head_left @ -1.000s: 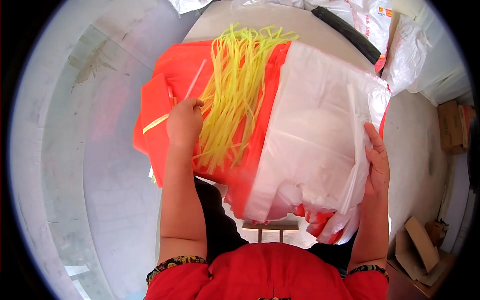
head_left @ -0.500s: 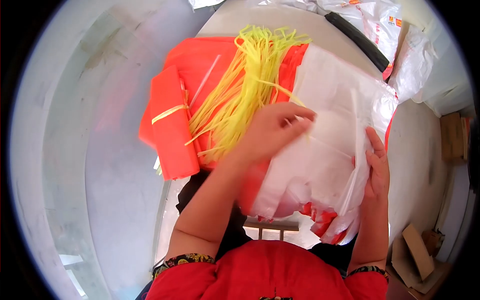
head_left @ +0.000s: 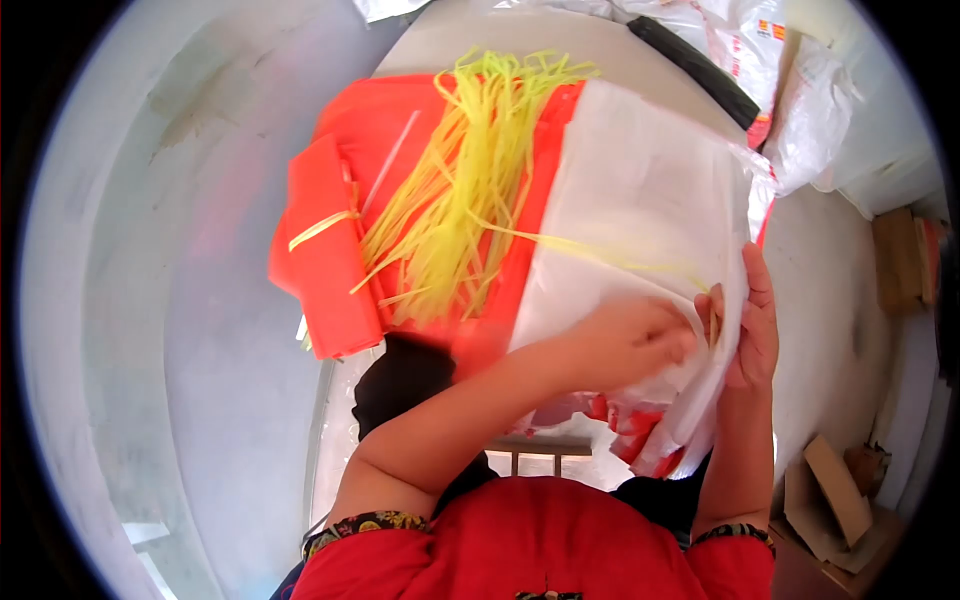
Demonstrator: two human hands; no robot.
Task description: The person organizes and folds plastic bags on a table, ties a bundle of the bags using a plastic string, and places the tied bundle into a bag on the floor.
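My right hand (head_left: 757, 325) grips the right edge of a stack of translucent white plastic sheets (head_left: 640, 190), its fingers wrapped round the folded edge. Close beside it, over the lower part of the stack, my left hand (head_left: 640, 345) is blurred, so its grip is unclear. A yellow strip (head_left: 590, 250) runs across the white stack towards my right fingertips. It comes from a loose bundle of yellow strips (head_left: 470, 190) lying on red plastic (head_left: 380, 110). Left of the bundle lies a folded red pack (head_left: 330, 260) with a yellow band round it.
A black roll (head_left: 693, 70) lies on the table (head_left: 420, 45) at the back right. Behind it are white printed bags (head_left: 735, 35). Cardboard boxes (head_left: 900, 260) stand at the far right, and an opened carton (head_left: 835, 490) lies at the lower right.
My left hand has moved right from the red pack, over the yellow bundle, to near my right hand. One yellow strip now stretches rightwards over the white stack, whose right edge is lifted and folded more.
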